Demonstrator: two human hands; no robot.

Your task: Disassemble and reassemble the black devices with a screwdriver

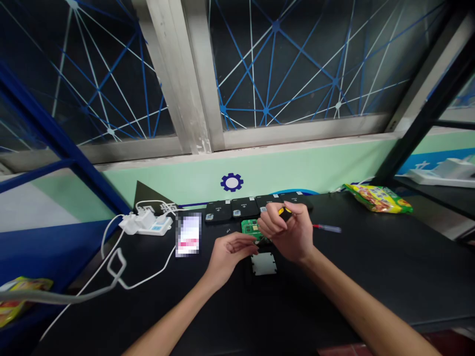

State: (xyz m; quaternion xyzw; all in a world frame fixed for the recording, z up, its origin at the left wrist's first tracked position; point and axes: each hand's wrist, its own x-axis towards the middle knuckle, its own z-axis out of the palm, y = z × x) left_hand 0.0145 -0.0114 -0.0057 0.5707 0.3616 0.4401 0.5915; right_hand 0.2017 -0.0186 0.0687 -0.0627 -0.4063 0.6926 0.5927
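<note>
My right hand (pixel 291 230) is closed round a screwdriver (pixel 285 212) with a black and yellow handle; most of it is hidden by the fingers. Its lower end points down toward my left hand (pixel 232 252). The left thumb and fingers are drawn together in a pinch near that end, and whatever they hold is too small to make out. Just behind the fingertips lies a green circuit board (pixel 249 226), partly covered by my right hand. A light grey square plate (pixel 264 264) in a dark casing lies on the black table (pixel 208 316) below my hands.
Several flat black boxes (pixel 218 211) stand in a row by the wall. At left are a phone (pixel 188 235) and a white power strip (pixel 154 225) with cables. A red-tipped screwdriver (pixel 328 228) and a yellow-green snack bag (pixel 380 199) lie to the right.
</note>
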